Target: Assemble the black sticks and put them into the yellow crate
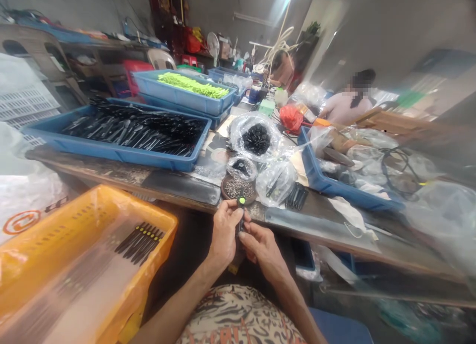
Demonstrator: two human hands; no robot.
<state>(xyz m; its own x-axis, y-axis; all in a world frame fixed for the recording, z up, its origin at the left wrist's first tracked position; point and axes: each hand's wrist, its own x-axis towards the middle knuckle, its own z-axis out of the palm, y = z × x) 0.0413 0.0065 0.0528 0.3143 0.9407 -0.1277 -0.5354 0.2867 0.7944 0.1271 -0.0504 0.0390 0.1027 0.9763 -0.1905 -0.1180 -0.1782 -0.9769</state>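
We record one slim black plastic piece (241, 220), its upper end topped by a round neon-green tip (242, 200). It stands nearly upright, slightly tilted, just in front of the table edge. We find the left hand (224, 232) closed around its upper part and the right hand (260, 247) gripping it lower down. Its lower end is hidden by the fingers.

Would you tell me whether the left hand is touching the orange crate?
Apart: the head view shows a dark gap between the left hand and the orange crate.
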